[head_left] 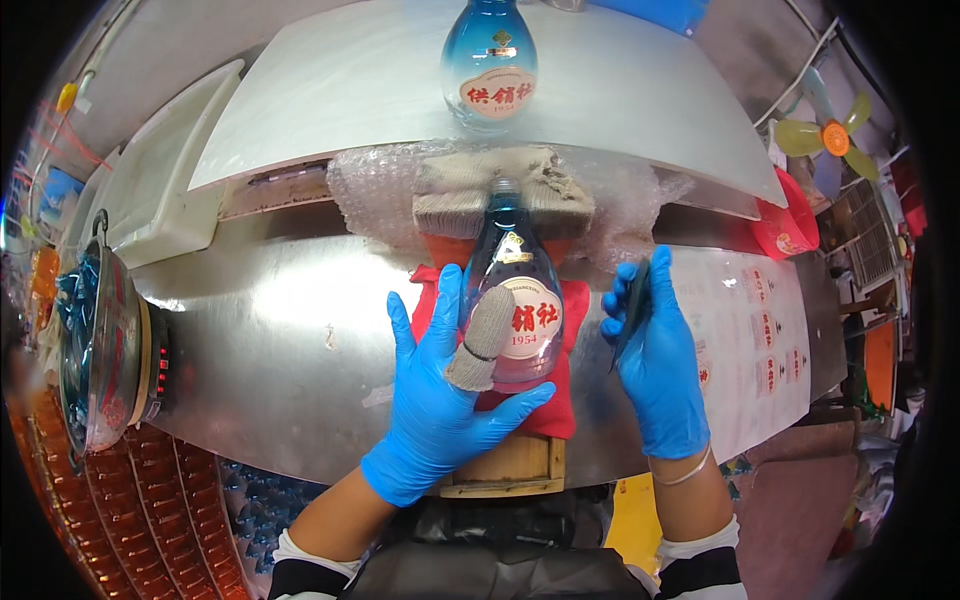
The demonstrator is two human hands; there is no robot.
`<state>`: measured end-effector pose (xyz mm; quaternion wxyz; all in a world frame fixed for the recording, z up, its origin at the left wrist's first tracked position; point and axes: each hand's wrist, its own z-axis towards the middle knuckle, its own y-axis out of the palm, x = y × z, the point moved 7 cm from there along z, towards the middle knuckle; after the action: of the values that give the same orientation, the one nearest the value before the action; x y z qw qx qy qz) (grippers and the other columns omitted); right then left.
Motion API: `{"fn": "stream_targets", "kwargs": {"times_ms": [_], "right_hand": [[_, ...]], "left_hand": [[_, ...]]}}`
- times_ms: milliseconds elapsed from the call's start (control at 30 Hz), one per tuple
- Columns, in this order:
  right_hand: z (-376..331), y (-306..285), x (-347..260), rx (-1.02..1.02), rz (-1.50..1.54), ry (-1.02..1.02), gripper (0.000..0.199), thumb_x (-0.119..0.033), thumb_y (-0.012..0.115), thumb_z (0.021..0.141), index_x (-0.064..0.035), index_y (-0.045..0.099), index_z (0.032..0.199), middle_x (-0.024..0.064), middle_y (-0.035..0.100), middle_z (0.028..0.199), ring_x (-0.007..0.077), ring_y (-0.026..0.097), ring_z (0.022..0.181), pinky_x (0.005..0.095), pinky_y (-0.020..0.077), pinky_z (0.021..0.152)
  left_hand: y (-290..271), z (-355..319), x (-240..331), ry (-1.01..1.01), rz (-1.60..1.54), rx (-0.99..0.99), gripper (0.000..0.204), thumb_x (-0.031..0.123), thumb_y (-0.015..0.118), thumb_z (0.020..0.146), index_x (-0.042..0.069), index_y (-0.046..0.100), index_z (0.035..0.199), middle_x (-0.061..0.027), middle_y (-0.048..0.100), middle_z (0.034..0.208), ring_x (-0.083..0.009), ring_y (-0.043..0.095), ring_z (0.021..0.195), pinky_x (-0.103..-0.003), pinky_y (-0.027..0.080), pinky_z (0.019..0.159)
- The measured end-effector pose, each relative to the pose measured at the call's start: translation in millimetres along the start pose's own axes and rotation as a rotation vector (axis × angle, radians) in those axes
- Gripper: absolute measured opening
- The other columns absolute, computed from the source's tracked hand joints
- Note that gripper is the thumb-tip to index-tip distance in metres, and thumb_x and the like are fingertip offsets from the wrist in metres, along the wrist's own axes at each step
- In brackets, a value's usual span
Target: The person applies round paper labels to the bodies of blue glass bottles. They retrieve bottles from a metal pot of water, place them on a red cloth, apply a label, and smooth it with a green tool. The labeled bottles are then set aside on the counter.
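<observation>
A dark blue glass bottle [510,255] lies on a red cloth [562,405], its neck pointing away from me and propped at a grey padded rest [455,205]. Its front bears a cream label [545,320] with red print. My left hand [430,400], in a blue glove, rests on the bottle's left side with fingers spread. A grey knitted finger sleeve [480,345] covers one of its fingers, which lies over part of the label. Right of the bottle and apart from it, my gloved right hand [662,370] pinches a thin dark flat scraper [634,305].
Another blue bottle [490,60] is on the white board [320,90] at the back. Label sheets [735,350] cover the right of the metal table [290,390]. A glass pot [100,340] on a lit base stands left; a red container [788,225] and fan [835,138] are at right.
</observation>
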<state>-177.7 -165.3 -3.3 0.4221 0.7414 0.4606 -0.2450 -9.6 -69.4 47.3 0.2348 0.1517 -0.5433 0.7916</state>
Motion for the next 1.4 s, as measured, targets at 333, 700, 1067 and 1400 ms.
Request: {"fn": "stream_targets", "kwargs": {"times_ms": [333,700,1067,1400], "right_hand": [[-20.6,11.4,-4.0,-0.057,-0.406,-0.439,0.016,-0.014,0.066,0.082,-0.0015,0.056,0.085,0.0034,0.06,0.079,0.007,0.055,0.07,0.0212,0.0465,0.062],[-36.3,2.4,13.9,-0.021,-0.249,-0.43,0.016,-0.013,0.065,0.083,-0.0028,0.054,0.083,0.0013,0.057,0.075,0.0049,0.052,0.065,0.0199,0.0441,0.056],[-68.1,14.7,3.2,-0.008,-0.375,-0.553,0.017,-0.013,0.064,0.084,-0.0039,0.051,0.08,0.0013,0.055,0.074,0.0054,0.051,0.063,0.019,0.0435,0.056],[-96.8,23.2,-32.2,0.014,-0.753,-1.224,0.02,0.001,0.072,0.071,-0.0021,0.064,0.089,0.0054,0.056,0.078,0.0145,0.052,0.07,0.0264,0.0421,0.061]], "left_hand": [[1.1,-5.0,-1.6,-0.019,-0.116,0.094,0.096,0.046,0.069,0.071,-0.002,0.023,0.139,-0.0258,0.028,0.14,-0.0381,0.03,0.13,-0.06,-0.008,0.103],[8.7,-8.8,-13.5,-0.096,-0.073,0.03,0.104,0.055,0.065,0.071,-0.005,0.015,0.14,-0.0234,0.028,0.141,-0.0326,0.034,0.129,-0.059,-0.012,0.103],[11.5,-7.6,-20.0,-0.075,-0.135,0.079,0.104,0.053,0.068,0.069,-0.006,0.017,0.139,-0.0189,0.043,0.133,-0.0333,0.046,0.12,-0.058,-0.009,0.105],[-2.5,-9.5,-13.0,-0.124,-0.173,0.2,0.09,0.037,0.074,0.066,-0.003,0.033,0.135,-0.015,0.053,0.123,-0.0249,0.057,0.1,-0.057,-0.006,0.106]]}}
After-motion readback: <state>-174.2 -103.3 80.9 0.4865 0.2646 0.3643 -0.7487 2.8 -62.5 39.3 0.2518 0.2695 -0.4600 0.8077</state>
